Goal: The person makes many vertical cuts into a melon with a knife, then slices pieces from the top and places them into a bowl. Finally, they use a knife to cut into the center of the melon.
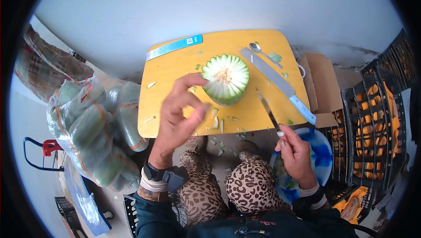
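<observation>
A carved green-and-white melon (226, 79) stands on the yellow table (175, 80), its rim cut into pointed, petal-like ridges around a pale, seedy middle. My left hand (180, 110) is raised just left of the melon, with thumb and index finger curved apart and nothing visible between them. In my right hand (296, 152) is a small narrow-bladed knife (269, 111), its tip pointing up and away over the table's front edge. To the right of the melon lies a large knife (274, 78) with a light blue handle. A metal spoon (264, 55) rests beyond it.
A blue sleeve (175, 46) lies along the table's back left. Rind scraps dot the tabletop and floor. Below my right hand sits a blue-and-white basin (322, 150). Plastic-wrapped melons (83, 124) are piled at left; a cardboard box (324, 84) and black crates (370, 128) stand at right.
</observation>
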Motion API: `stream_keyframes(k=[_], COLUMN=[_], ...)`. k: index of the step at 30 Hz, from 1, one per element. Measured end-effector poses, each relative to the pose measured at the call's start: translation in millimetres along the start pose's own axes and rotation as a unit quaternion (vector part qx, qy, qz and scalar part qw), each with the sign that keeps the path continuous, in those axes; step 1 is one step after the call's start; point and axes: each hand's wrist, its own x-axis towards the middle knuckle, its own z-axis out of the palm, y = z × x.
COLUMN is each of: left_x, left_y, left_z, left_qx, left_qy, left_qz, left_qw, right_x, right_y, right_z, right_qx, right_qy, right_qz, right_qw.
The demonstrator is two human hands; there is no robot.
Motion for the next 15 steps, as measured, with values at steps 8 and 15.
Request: stream_keyframes(k=[8, 15], left_x=[-14.5, -1.1], left_y=[-58.7, -83.3], left_z=[1.6, 53.0], left_qx=[-0.054, -0.233], left_qy=[-0.060, -0.041], left_qz=[-0.276, -0.246], left_qw=[0.958, 0.940], right_x=[63.6, 133.8], right_y=[28.9, 39.3], right_z=[33.9, 70.0], right_qx=[0.061, 0.213], right_qy=[0.080, 0.069], right_qz=[0.008, 0.121], right_qw=[0.995, 0.967])
